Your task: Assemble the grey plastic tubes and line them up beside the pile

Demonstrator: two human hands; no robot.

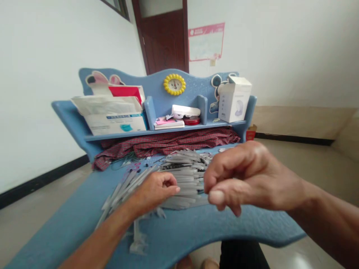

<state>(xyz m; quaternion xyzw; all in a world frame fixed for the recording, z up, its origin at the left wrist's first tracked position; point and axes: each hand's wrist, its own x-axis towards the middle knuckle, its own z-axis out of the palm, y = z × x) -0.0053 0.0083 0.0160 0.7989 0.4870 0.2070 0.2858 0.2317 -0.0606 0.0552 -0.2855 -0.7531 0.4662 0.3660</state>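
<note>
While the right hand (pixel 246 183) is raised over the front right of the worktop (pixel 224 224), its fingers are curled with the thumb near the forefinger; whether it pinches anything, I cannot tell. The left hand (pixel 157 188) is also curled, thumb extended beneath a bent forefinger, and its grip is likewise unclear. It is at the left side of a heap of slim grey strips (pixel 186 181), which lies mid-worktop between the hands. More strips fan out beyond the left forearm, and a clear plastic piece (pixel 138 241) lies near the front edge. Behind the heap stretches a crumpled red checked cloth (pixel 174 142), under a blue shelf (pixel 210 126) carrying a mask carton (pixel 117 121), a red round tin (pixel 192 121) and a white box (pixel 235 101).
</note>
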